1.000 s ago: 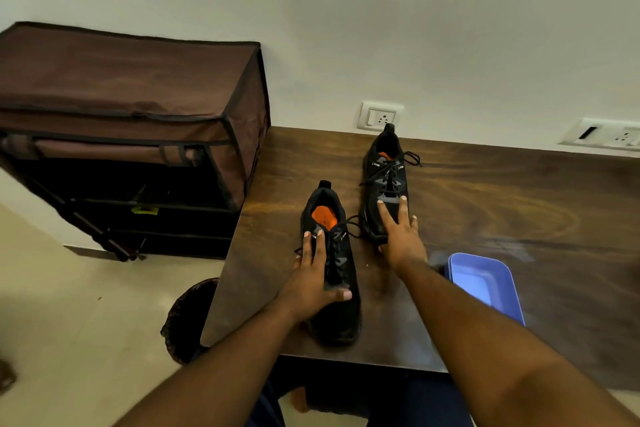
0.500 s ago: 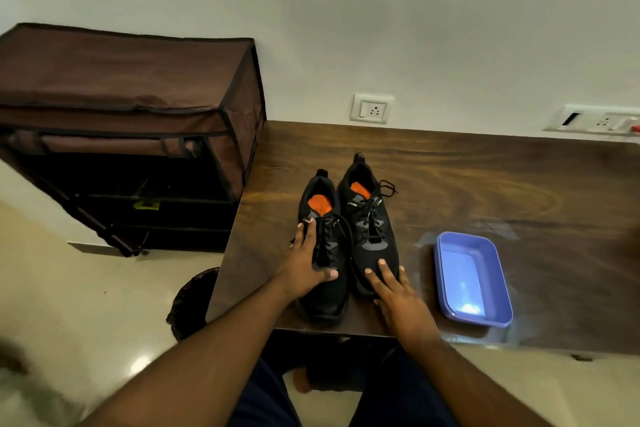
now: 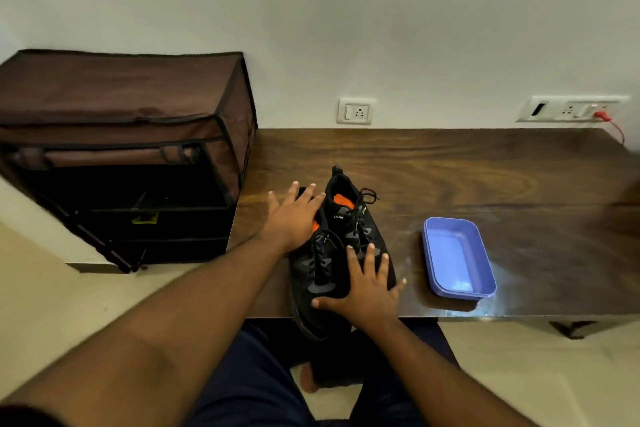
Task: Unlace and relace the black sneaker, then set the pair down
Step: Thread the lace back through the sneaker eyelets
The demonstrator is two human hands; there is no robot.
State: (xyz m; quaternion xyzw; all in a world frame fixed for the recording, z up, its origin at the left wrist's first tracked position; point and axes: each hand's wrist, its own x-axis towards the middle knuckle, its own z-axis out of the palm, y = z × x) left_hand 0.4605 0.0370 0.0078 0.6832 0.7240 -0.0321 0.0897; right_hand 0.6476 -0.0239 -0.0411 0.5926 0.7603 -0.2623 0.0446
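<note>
Both hands flat on the sneaker pair at the counter's near edge.

The left hand rests with straight fingers on the heel opening of the left sneaker. The right hand presses spread fingers on the toe of the right sneaker. The sneakers touch side by side on the counter. A blue tray lies at 3 o'clock.

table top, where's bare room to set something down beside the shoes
Free: the wood table between the sneakers and the wall outlet, and the wide stretch right of the blue tray. Crowded: the front edge, where the left hand and right hand rest on the pair.
</note>
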